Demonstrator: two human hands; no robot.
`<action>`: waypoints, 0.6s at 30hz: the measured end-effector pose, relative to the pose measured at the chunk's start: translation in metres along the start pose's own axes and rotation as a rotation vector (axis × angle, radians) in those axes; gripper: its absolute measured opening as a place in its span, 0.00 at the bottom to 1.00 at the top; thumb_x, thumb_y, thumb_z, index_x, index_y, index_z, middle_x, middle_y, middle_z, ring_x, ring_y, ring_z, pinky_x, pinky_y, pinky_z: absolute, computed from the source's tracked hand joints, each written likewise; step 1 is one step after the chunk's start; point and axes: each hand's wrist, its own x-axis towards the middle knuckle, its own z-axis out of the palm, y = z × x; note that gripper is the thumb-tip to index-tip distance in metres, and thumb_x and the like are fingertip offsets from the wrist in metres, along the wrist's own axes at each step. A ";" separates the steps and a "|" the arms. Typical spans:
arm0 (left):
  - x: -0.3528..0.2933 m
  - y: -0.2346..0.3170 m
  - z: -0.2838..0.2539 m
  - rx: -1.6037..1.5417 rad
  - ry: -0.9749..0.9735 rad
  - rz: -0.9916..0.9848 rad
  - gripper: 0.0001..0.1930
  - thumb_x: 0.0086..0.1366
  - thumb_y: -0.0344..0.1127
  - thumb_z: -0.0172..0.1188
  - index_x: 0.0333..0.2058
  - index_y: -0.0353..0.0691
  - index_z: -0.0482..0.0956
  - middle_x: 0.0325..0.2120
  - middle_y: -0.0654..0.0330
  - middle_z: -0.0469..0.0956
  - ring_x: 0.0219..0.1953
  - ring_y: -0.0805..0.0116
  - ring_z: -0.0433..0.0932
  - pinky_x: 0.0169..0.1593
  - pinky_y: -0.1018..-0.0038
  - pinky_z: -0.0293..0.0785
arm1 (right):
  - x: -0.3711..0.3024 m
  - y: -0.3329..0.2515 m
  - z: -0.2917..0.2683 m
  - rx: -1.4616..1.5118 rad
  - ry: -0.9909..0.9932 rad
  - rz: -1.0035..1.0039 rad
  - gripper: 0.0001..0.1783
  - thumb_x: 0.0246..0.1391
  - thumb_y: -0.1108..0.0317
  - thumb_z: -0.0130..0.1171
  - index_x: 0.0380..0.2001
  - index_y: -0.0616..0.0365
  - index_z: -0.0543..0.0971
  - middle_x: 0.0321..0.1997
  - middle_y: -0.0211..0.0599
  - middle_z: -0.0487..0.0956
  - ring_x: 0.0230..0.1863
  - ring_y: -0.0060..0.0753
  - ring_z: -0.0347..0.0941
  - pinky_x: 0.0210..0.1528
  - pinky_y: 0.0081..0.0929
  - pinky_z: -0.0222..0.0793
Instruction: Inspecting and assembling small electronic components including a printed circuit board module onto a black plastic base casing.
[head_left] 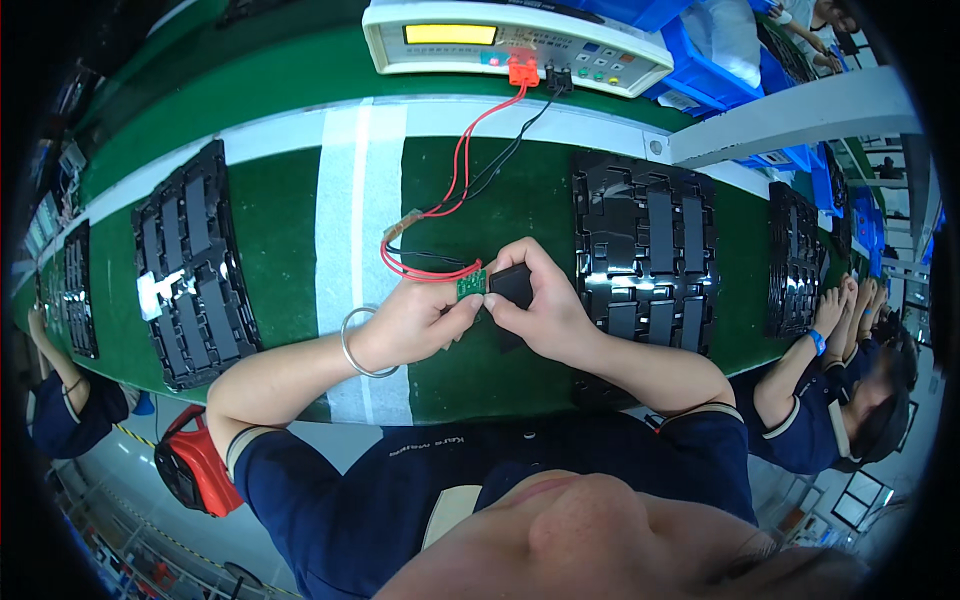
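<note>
My left hand [420, 318] pinches a small green circuit board [471, 284] between thumb and fingers. Red and black wires [430, 274] run from this board up to a bench tester [520, 50] with a lit yellow display. In my right hand [548, 305] is a flat black rectangular battery pack [511, 287], gripped by thumb and fingers. The board and the pack meet edge to edge in front of me; whether their contacts touch is too small to tell. Around my left wrist sits a silver bangle [362, 342].
A black plastic tray [645, 265] with several dark flat packs lies to the right, another tray [197, 265] to the left. A white strip [362, 230] crosses the green bench. Blue bins [715, 75] stand far right behind a metal post [800, 118]. Co-workers' hands [835, 305] are at the right.
</note>
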 end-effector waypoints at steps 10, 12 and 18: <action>0.002 0.000 0.002 0.086 0.060 0.058 0.15 0.60 0.32 0.50 0.16 0.34 0.70 0.07 0.64 0.68 0.10 0.78 0.69 0.15 0.81 0.63 | 0.006 0.001 0.000 0.059 -0.037 -0.049 0.14 0.44 0.79 0.54 0.34 0.56 0.64 0.31 0.26 0.65 0.33 0.14 0.61 0.35 0.15 0.59; 0.002 -0.001 0.004 0.098 0.069 0.057 0.15 0.61 0.32 0.50 0.16 0.34 0.70 0.07 0.63 0.68 0.09 0.78 0.68 0.15 0.80 0.63 | 0.006 0.005 -0.003 0.059 -0.060 -0.038 0.14 0.44 0.79 0.54 0.34 0.56 0.64 0.31 0.25 0.65 0.33 0.14 0.61 0.34 0.15 0.59; 0.006 -0.004 0.008 0.100 0.060 0.070 0.13 0.61 0.34 0.50 0.20 0.33 0.69 0.10 0.63 0.70 0.12 0.77 0.70 0.17 0.79 0.64 | 0.007 0.005 -0.007 0.059 -0.007 -0.048 0.12 0.44 0.77 0.55 0.32 0.56 0.65 0.27 0.24 0.65 0.29 0.13 0.60 0.31 0.15 0.59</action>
